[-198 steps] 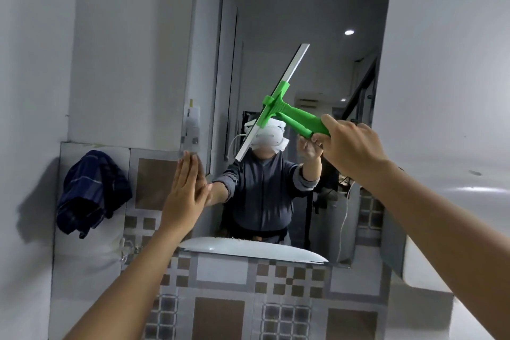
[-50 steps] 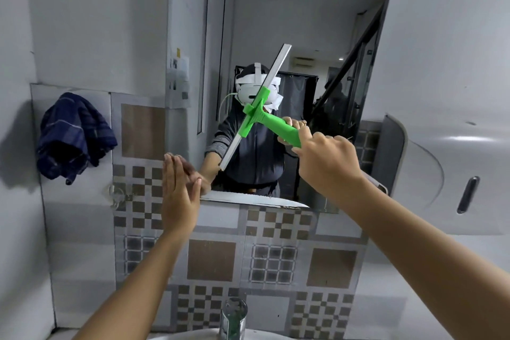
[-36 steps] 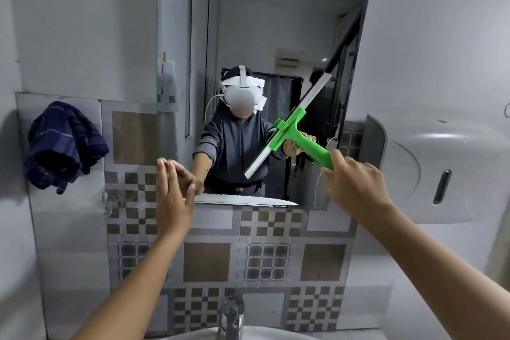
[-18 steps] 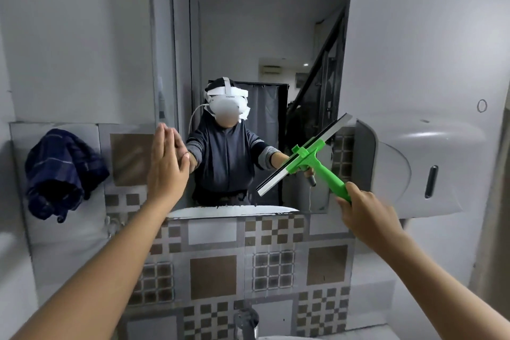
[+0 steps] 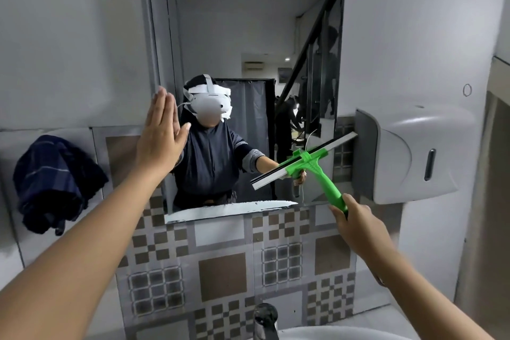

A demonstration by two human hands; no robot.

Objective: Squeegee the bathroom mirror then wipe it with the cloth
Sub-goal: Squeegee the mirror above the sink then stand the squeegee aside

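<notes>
We have the squeegee [image 5: 305, 167] in the right hand [image 5: 358, 225], fingers wrapped round the bottom end of its green handle, so the long lever lets us reach the far low right part of the mirror [image 5: 248, 63] without leaning in. The blade sits tilted, its right end higher and reaching the edge of the dispenser [image 5: 414, 152], its left end lower over the glass; we judge the slant is meant to lead water down toward the bottom edge, though whether the rubber is pressed on the glass cannot be told from here. The left hand [image 5: 162, 135] is open flat, fingers together and pointing up, holding nothing, at the mirror's left edge; it looks like a brace for balance, but contact with the surface is not certain. The cloth [image 5: 55, 182] hangs well apart on the left wall, dark blue, bunched and soft, with faint pale stripes; unused, in easy reach for the wiping step. Materials: the handle is glossy moulded plastic, the blade a thin straight strip in a pale rail; the mirror is smooth and tall, with a pale streaky band along its bottom edge; tiles [image 5: 220, 279] below are checked brown and grey, glazed. A metal tap [image 5: 266, 320] stands nearest, over a white basin [image 5: 345, 335]. Squeegee step in progress, low right pass.
</notes>
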